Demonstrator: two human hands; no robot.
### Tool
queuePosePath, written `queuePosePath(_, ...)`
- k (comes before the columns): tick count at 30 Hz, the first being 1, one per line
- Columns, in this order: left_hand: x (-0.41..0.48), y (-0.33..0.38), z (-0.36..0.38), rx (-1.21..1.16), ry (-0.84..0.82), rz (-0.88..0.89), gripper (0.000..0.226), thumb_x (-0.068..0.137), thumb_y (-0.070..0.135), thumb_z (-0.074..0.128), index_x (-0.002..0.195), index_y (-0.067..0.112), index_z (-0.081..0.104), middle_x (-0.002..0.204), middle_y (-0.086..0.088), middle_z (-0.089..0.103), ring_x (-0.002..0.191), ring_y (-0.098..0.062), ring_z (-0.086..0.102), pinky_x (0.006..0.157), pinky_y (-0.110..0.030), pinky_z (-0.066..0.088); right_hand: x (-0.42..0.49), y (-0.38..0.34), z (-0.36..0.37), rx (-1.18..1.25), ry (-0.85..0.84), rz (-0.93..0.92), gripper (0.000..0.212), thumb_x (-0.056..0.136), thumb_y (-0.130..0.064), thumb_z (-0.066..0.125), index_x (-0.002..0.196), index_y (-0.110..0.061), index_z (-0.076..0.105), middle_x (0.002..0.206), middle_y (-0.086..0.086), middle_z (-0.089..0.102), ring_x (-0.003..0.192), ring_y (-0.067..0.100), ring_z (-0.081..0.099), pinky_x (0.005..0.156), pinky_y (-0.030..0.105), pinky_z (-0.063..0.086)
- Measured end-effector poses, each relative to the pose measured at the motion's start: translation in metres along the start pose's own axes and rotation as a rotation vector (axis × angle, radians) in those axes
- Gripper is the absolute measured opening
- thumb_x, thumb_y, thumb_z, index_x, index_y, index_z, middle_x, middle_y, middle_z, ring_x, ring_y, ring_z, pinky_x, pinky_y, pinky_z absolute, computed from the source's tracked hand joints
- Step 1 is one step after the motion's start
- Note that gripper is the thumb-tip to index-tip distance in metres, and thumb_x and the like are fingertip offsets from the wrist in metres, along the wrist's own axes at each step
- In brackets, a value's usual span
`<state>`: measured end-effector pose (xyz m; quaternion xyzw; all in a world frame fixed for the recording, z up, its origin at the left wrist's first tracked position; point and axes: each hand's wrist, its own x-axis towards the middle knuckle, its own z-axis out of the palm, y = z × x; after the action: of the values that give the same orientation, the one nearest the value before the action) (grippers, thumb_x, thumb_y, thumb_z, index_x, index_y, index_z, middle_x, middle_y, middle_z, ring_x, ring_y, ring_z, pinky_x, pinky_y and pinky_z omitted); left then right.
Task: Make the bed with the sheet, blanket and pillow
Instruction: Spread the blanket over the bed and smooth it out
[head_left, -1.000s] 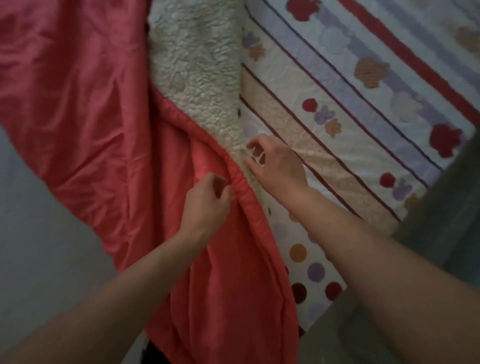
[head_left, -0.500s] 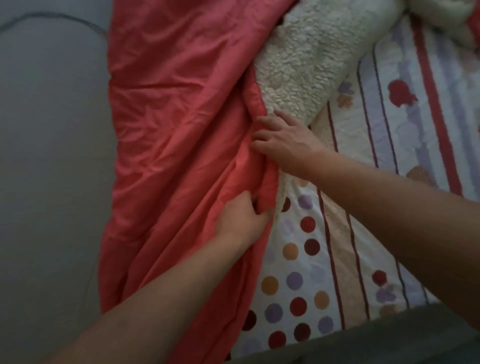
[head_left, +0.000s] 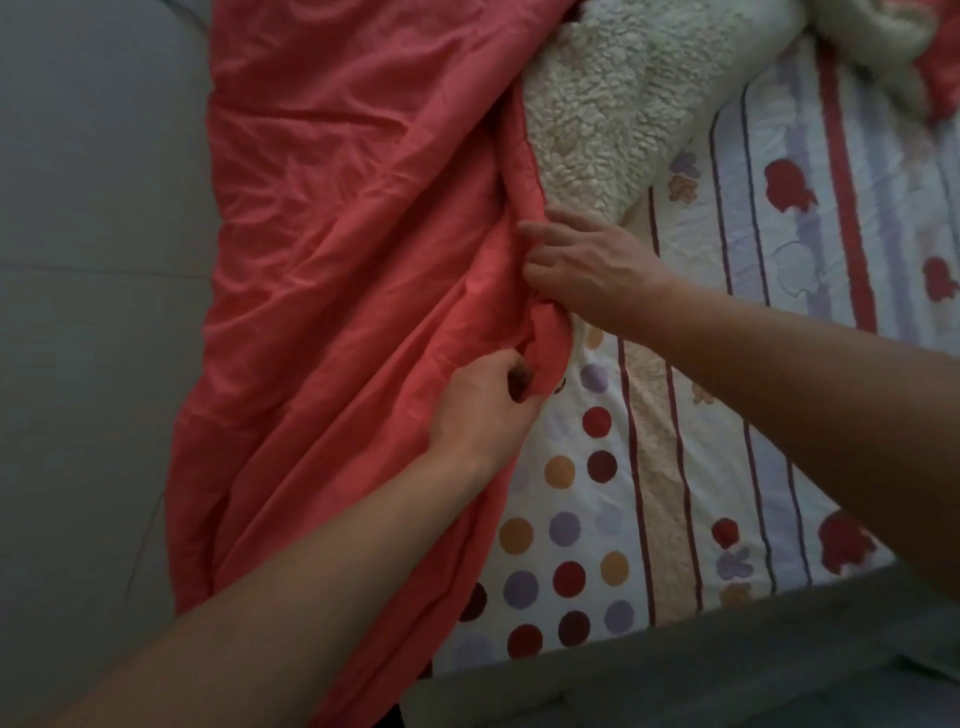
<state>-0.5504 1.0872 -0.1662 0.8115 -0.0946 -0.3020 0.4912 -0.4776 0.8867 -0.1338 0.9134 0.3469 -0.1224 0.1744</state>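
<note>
Gripping the red blanket (head_left: 337, 234) at its hem
The left hand (head_left: 483, 410) and right hand (head_left: 587, 270) both clutch it, with the patterned sheet (head_left: 675, 467) beside them.

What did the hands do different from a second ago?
The right hand moved from above the fleece lining onto the hem of the red blanket and curled its fingers over it. The left hand kept pinching the hem; the patterned sheet stayed flat.
</note>
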Motion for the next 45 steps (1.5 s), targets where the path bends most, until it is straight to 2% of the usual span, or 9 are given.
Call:
queuePosePath(6, -0.021, 0.01, 0.013, 0.026, -0.034, 0.092, 0.005, 0.084, 0.028, 0.072, 0.086, 0.024, 0.07, 0.079, 0.013, 0.069, 0.074, -0.001, 0.063, 0.075, -0.03, 0.054, -0.031, -0.013, -0.018, 0.027, 0.04, 0.132, 0.031, 0.087, -0.01, 0.031, 0.083, -0.009, 0.062, 0.068, 0.008, 0.062, 0.072, 0.032, 0.064, 0.1, 0.049, 0.051)
queuePosePath(9, -0.03, 0.015, 0.019, 0.042, -0.039, 0.118, 0.004, 0.083, 0.026, 0.073, 0.084, 0.025, 0.069, 0.077, 0.014, 0.067, 0.073, -0.001, 0.062, 0.075, -0.029, 0.053, -0.06, -0.019, -0.017, 0.028, -0.017, 0.25, 0.032, 0.087, -0.011, 0.03, 0.087, -0.008, 0.061, 0.076, 0.01, 0.064, 0.076, 0.034, 0.063, 0.081, 0.048, 0.054)
queuePosePath(17, -0.063, 0.014, 0.054, 0.142, -0.21, 0.188, 0.01, 0.083, 0.032, 0.075, 0.09, 0.027, 0.073, 0.082, 0.014, 0.069, 0.077, -0.002, 0.064, 0.077, -0.032, 0.056, -0.143, -0.075, 0.007, 0.078, -0.062, 0.604, 0.014, 0.083, -0.005, 0.051, 0.083, -0.01, 0.064, 0.077, 0.011, 0.064, 0.079, 0.035, 0.064, 0.07, 0.044, 0.05)
queuePosePath(23, -0.104, 0.017, 0.094, 0.233, -0.384, 0.267, 0.014, 0.084, 0.032, 0.076, 0.097, 0.026, 0.074, 0.087, 0.013, 0.071, 0.079, -0.001, 0.064, 0.078, -0.03, 0.056, -0.215, -0.136, 0.029, 0.144, -0.04, 0.781, 0.034, 0.08, -0.015, 0.029, 0.078, -0.009, 0.063, 0.074, 0.013, 0.064, 0.076, 0.036, 0.064, 0.065, 0.041, 0.048)
queuePosePath(28, -0.132, 0.02, 0.129, 0.316, -0.425, 0.259, 0.011, 0.083, 0.033, 0.075, 0.093, 0.029, 0.074, 0.082, 0.014, 0.071, 0.075, -0.003, 0.065, 0.072, -0.026, 0.054, -0.273, -0.177, 0.04, 0.184, -0.122, 0.974, 0.015, 0.084, -0.005, 0.053, 0.089, -0.005, 0.067, 0.077, 0.016, 0.065, 0.076, 0.038, 0.064, 0.065, 0.043, 0.047)
queuePosePath(36, -0.179, 0.031, 0.2, 0.41, -0.513, 0.344, 0.015, 0.081, 0.032, 0.073, 0.095, 0.026, 0.076, 0.092, 0.008, 0.075, 0.086, -0.011, 0.068, 0.08, -0.031, 0.052, -0.352, -0.228, 0.063, 0.278, -0.218, 1.091, 0.028, 0.063, -0.006, 0.08, 0.087, -0.006, 0.065, 0.075, 0.015, 0.062, 0.073, 0.037, 0.063, 0.057, 0.037, 0.043)
queuePosePath(38, -0.19, 0.035, 0.22, 0.415, -0.516, 0.369, 0.015, 0.081, 0.03, 0.073, 0.095, 0.025, 0.076, 0.092, 0.007, 0.075, 0.087, -0.012, 0.069, 0.08, -0.032, 0.053, -0.373, -0.233, 0.073, 0.234, -0.13, 1.115, 0.013, 0.075, -0.011, 0.066, 0.087, -0.006, 0.065, 0.074, 0.015, 0.062, 0.072, 0.038, 0.063, 0.055, 0.037, 0.042)
queuePosePath(40, -0.199, 0.037, 0.236, 0.43, -0.528, 0.384, 0.014, 0.082, 0.029, 0.072, 0.095, 0.025, 0.076, 0.092, 0.007, 0.075, 0.087, -0.011, 0.068, 0.08, -0.032, 0.052, -0.392, -0.242, 0.084, 0.207, -0.022, 1.117, 0.026, 0.082, -0.012, 0.04, 0.084, -0.004, 0.065, 0.07, 0.016, 0.061, 0.067, 0.038, 0.062, 0.052, 0.037, 0.04)
queuePosePath(45, -0.223, 0.027, 0.279, 0.516, -0.578, 0.414, 0.016, 0.081, 0.028, 0.073, 0.096, 0.025, 0.076, 0.093, 0.006, 0.075, 0.089, -0.014, 0.068, 0.078, -0.03, 0.05, -0.438, -0.277, 0.107, 0.195, -0.014, 1.164, 0.028, 0.082, -0.01, 0.039, 0.083, -0.006, 0.066, 0.069, 0.014, 0.061, 0.066, 0.036, 0.062, 0.05, 0.034, 0.041)
